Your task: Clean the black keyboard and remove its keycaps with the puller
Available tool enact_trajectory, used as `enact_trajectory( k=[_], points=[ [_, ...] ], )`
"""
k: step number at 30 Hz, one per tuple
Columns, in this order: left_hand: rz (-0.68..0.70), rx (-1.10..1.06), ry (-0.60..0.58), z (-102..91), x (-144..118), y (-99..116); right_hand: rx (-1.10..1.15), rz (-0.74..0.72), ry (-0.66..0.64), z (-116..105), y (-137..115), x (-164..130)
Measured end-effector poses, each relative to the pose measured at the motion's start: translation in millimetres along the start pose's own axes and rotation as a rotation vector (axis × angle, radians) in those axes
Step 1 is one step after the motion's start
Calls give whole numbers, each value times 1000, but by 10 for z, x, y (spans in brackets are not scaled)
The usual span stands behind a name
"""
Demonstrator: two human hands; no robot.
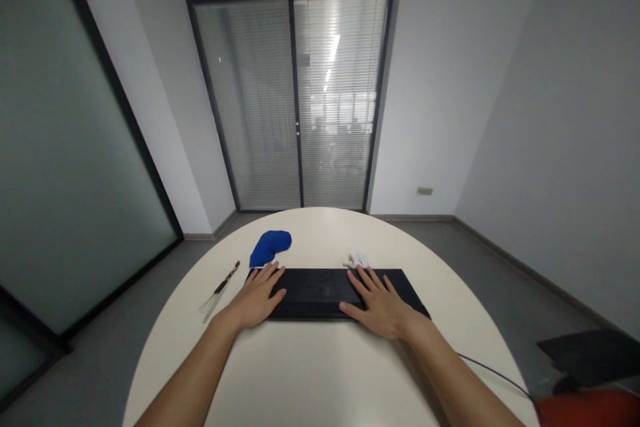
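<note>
A long flat black panel (pixel 313 293), which looks like a keyboard lying face down, rests on the table in front of me. No keys show on its upper side, only a faint mark near the middle. My left hand (pixel 260 297) lies on its left end with the fingers spread. On the right part, my right hand (pixel 375 300) rests flat, fingers also spread apart. Just beyond my left fingertips is a folded blue cloth (pixel 270 247). Crumpled white tissue (pixel 357 259) sits past the panel's far edge, close to my right fingertips.
A thin dark-handled brush (pixel 226 279) and a pale slender stick (pixel 213 310) lie left of my left hand on the round cream table (pixel 320 373). A black cable (pixel 493 369) runs over the right side. Beyond the right edge are a dark chair part (pixel 593 357) and something red (pixel 590 408).
</note>
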State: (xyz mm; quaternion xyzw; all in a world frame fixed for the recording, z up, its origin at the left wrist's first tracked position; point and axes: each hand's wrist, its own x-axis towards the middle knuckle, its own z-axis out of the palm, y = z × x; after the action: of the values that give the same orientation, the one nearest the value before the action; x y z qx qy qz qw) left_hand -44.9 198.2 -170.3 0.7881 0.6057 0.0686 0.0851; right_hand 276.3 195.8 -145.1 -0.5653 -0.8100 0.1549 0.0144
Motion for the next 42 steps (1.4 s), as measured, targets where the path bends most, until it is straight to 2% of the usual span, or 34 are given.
enact_trajectory(
  k=[2,4,7,10,13,17,22,26,31,35,38,42],
  points=[
    [9,4,16,29,9,-21,6,8,-32,-19,25,-11],
    [20,11,32,42,11,-34,6,41,-9,-39,36,-23],
    [40,36,62,24,5,-29,-11,172,3,-31,51,-11],
    [71,38,78,-5,-10,-19,-46,257,-69,33,66,50],
    [73,7,48,-12,-28,-24,-61,242,-77,97,79,121],
    [71,-18,40,-6,-39,-40,-61,221,37,106,80,161],
    [69,-12,43,-25,-38,-34,-85,184,-25,90,73,161],
    [63,-9,39,-42,-53,-16,-124,207,88,102,108,166],
    [67,-20,52,-45,-62,-3,-99,169,47,87,143,153],
    [65,-17,87,-81,-46,-10,-106,140,187,69,120,185],
    [56,-3,135,-117,29,-39,-89,80,249,58,106,233],
    [40,39,193,-137,285,-107,-37,42,190,45,127,262]
  ],
)
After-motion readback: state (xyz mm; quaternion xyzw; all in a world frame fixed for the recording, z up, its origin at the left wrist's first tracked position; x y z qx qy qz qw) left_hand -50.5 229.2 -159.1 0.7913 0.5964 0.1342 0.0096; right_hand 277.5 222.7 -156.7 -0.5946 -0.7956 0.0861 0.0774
